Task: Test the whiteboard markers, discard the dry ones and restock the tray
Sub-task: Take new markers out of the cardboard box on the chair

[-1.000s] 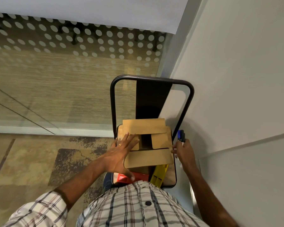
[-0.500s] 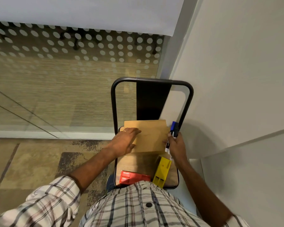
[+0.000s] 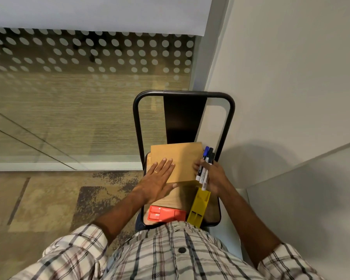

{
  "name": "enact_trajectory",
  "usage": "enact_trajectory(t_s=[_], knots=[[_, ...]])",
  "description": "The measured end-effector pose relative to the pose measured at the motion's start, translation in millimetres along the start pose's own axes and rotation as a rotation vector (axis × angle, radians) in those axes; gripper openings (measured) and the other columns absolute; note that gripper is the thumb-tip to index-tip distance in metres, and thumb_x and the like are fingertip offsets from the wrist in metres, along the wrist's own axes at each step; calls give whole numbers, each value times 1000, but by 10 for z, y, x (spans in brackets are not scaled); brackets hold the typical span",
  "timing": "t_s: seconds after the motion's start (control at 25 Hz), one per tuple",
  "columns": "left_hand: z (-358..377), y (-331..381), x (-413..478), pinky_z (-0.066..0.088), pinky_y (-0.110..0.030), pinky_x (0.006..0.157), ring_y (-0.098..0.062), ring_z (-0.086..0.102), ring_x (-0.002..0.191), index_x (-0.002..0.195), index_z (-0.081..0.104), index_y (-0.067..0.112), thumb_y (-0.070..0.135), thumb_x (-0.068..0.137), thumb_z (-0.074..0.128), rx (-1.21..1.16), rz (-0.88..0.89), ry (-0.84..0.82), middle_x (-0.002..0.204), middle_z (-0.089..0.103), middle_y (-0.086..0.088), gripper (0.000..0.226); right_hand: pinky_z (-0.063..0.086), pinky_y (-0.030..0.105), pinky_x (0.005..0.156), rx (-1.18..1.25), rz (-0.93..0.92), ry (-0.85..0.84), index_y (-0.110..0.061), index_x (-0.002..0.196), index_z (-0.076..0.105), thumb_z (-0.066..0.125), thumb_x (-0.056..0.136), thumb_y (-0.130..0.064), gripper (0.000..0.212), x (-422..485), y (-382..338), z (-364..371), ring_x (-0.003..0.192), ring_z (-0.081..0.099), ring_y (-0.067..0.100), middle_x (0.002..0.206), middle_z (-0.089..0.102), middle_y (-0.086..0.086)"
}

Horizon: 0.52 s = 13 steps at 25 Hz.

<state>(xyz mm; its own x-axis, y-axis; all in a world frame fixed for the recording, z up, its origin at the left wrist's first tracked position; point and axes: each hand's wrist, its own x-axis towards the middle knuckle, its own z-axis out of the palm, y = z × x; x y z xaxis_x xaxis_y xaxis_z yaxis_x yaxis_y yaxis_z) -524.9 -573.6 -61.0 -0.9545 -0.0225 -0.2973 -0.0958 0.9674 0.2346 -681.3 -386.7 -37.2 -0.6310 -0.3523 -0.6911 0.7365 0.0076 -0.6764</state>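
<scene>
**Markers bundled in right hand, box under left**

Markers (image 3: pixel 204 168), three or so with blue and black caps, are held as a bundle in the right hand (image 3: pixel 216 176), fingers curled round the barrels. Caps point away from the body, plain ends back toward it. The left hand (image 3: pixel 158 178) lies flat with straight fingers, pressing on the cardboard box (image 3: pixel 182 156), which sits between the two hands on the chair seat (image 3: pixel 214 211). A yellow holder (image 3: pixel 198 207) lies just bodyward of the right hand, its far end touching or just under the marker ends, its long axis roughly in line with theirs. A red holder (image 3: pixel 164 214) sits bodyward of the left hand. Judgement: the right hand is nearer for any drop into the yellow holder.
</scene>
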Motion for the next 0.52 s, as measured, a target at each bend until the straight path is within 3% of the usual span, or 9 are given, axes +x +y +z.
enact_trajectory(t_s=[0.08,0.2,0.28,0.36,0.44,0.52], knots=[[-59,42,18,3,-41,129,-19,-4,157,162,11,17,60,105,25,-160,-21,71,170,3,-3,72,59,41,78,3,37,-58,-3,135,57,58,100,-9,35,-80,-45,-24,88,71,24,101,73,12],[-239,207,84,29,-40,123,-20,33,149,151,43,13,46,104,47,-536,-49,289,158,41,-7,57,61,36,66,-61,40,-135,-6,135,57,55,102,-8,34,-242,-29,-67,86,72,20,104,73,8],[-380,363,176,40,-28,113,-17,49,134,142,55,13,36,104,53,-765,-129,358,145,56,-6,45,61,35,70,-84,21,-173,-7,137,56,56,101,-8,36,-319,30,-77,93,72,22,113,72,11],[-513,497,248,46,-21,104,-12,58,123,139,57,17,42,102,55,-995,-192,283,137,62,-2,44,61,37,77,-115,3,-205,-7,137,57,56,101,-10,36,-442,87,-72,100,70,26,114,72,13],[-571,581,273,51,-35,105,-12,62,120,139,55,23,54,97,57,-1139,-179,197,132,66,2,53,60,38,82,-137,-1,-230,-7,134,59,56,101,-12,33,-597,144,-62,97,70,25,109,73,12],[-615,639,272,54,-36,101,-16,65,120,144,50,24,41,98,64,-1245,-128,101,130,68,-1,51,58,40,87,-153,-14,-248,-8,130,61,56,101,-13,30,-768,208,-53,94,70,23,108,72,12]])
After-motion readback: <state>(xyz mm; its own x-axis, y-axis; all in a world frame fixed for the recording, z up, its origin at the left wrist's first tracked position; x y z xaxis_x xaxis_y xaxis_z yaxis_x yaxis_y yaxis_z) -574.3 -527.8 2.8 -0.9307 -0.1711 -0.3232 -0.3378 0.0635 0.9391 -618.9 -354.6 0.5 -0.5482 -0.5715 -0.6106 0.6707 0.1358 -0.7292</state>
